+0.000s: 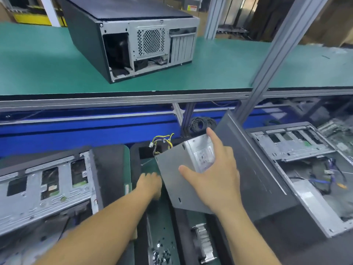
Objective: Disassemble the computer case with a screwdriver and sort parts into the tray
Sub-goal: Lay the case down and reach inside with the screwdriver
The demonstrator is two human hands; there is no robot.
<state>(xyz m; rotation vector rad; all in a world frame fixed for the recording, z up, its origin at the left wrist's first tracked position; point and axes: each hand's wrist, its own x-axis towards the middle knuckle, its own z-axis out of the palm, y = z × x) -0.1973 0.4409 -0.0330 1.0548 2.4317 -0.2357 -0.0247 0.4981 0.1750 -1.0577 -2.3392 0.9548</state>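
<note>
— Hands, state?
— Right hand (215, 176) released, fingers splayed flat on the smooth grey boxy power supply (168, 188). Left hand (150, 183) blurred at its edge; cannot tell.
— Computer case?
— Matte black computer case (133, 44), mesh vent, lying on the green bench mat (38, 64) toward its far edge.

Green-topped workbench (47, 69) (grey aluminium frame posts (282, 44))

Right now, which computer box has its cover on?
The computer case up on the green shelf: a dark panel covers it. The left case and the right case down below are open, insides showing.
</note>
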